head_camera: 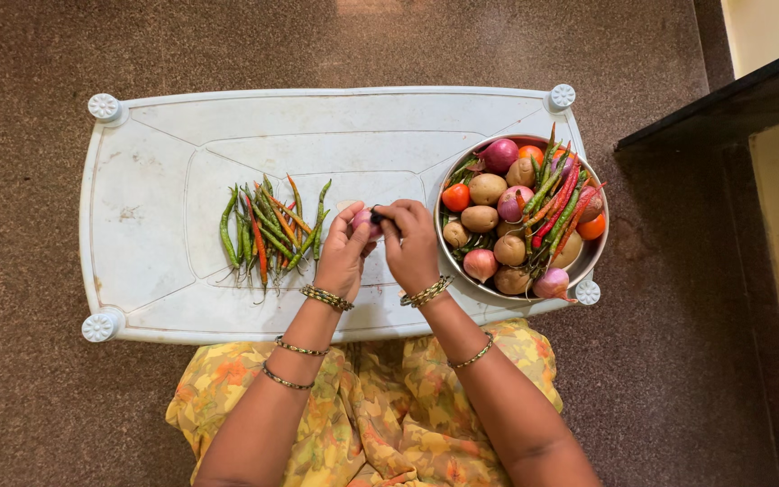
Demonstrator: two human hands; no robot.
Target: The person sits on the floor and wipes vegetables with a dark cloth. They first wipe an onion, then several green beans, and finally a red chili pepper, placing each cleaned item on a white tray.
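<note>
My left hand (344, 255) and my right hand (412, 245) meet over the middle of a white plastic table (164, 153). Together they grip a small pink-purple onion (362, 222), fingers wrapped around it, so most of it is hidden. A pile of green, red and orange chillies (268, 230) lies on the table just left of my left hand. A steel bowl (593, 255) stands right of my right hand, filled with potatoes, onions, tomatoes and chillies.
The table sits low on a speckled brown floor (29, 397). My lap in yellow floral cloth (380, 406) is at its near edge. A dark ledge (723, 108) juts in at the upper right.
</note>
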